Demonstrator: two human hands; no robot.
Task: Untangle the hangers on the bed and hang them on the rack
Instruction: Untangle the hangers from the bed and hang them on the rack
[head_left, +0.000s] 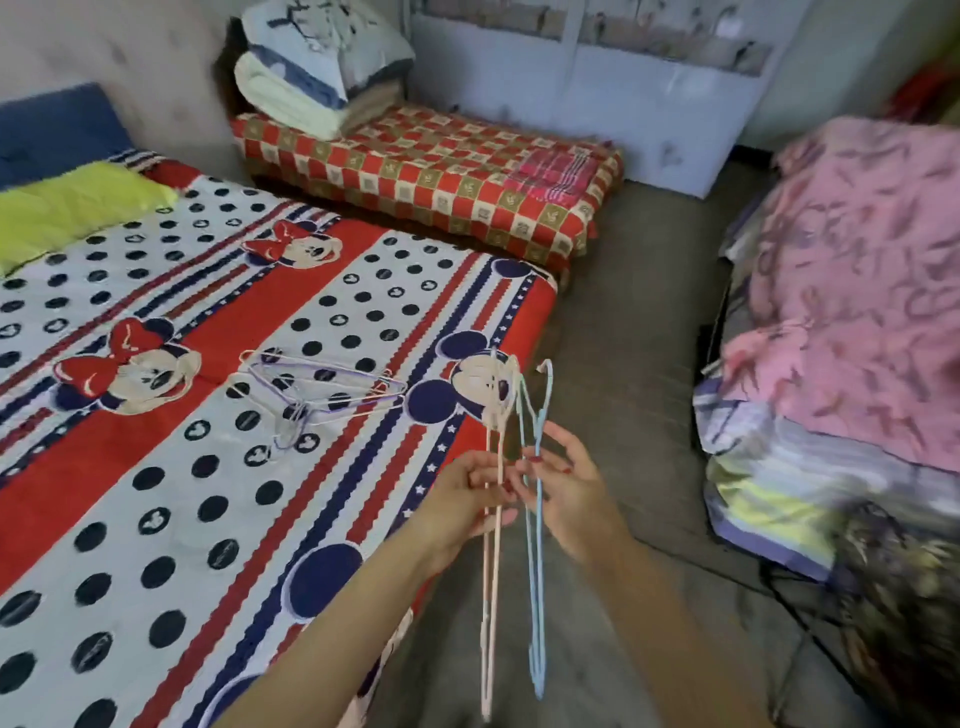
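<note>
My left hand (470, 496) grips a pale pink wire hanger (491, 597) that hangs upright over the bed's corner. My right hand (563, 483) pinches a light blue wire hanger (536, 613) right beside it; the two hangers stand close together with their hooks pointing up. A tangled heap of several thin hangers (317, 392), purple and white, lies flat on the cartoon-mouse bedsheet (171, 483) further out to the left. No rack shows in this view.
A low mattress with a red checked cover (431, 171) and stacked folded bedding (317, 67) stands behind the bed. A pile under pink cloth (852, 312) fills the right side. Grey floor (634, 322) runs between them. A yellow cloth (67, 208) lies at the bed's head.
</note>
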